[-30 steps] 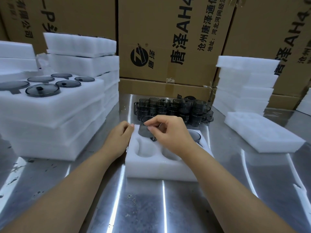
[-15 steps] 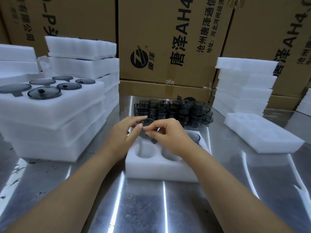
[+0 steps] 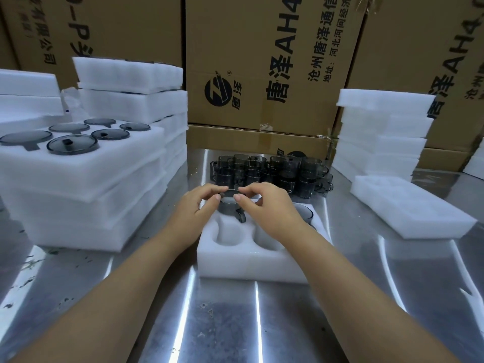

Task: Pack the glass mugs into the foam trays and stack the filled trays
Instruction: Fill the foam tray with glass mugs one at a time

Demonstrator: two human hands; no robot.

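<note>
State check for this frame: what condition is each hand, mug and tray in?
left hand: pinches the held mug by its rim.
right hand: pinches the same rim.
held mug: upright, at the foam tray far left pocket.
foam tray: two near pockets empty.
seated mug: in far right pocket.
loose mugs: clustered unpacked behind.
left stack top tray: filled.

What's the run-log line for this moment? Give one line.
left hand: pinches held mug rim | right hand: pinches same rim | held mug: at foam tray back-left pocket | front pockets: empty
</note>
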